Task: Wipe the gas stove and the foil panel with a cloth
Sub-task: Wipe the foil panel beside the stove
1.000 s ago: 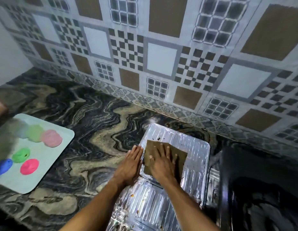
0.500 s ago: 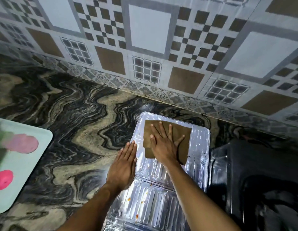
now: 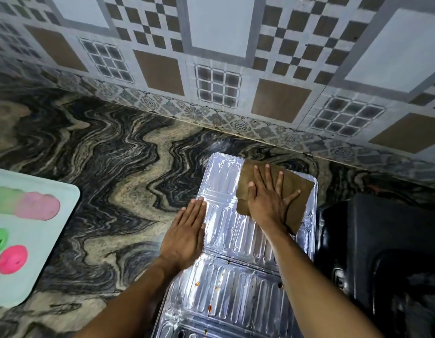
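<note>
A ribbed silver foil panel (image 3: 236,284) lies flat on the marbled counter, with small orange-red stains on its near half. A brown cloth (image 3: 296,189) covers the panel's far right corner. My right hand (image 3: 267,198) presses flat on the cloth with fingers spread. My left hand (image 3: 186,232) lies flat, palm down, on the panel's left edge, holding nothing. The black gas stove (image 3: 387,245) sits just right of the panel, dark and partly cut off by the frame.
A pale tray (image 3: 41,252) with pink and green round pieces rests on the counter (image 3: 109,181) at the left. A patterned tiled wall (image 3: 221,69) rises right behind the panel's far end.
My right hand has slid the cloth farther away and to the right, up to the panel's far corner. My left hand stays on the left edge. The view has moved closer.
</note>
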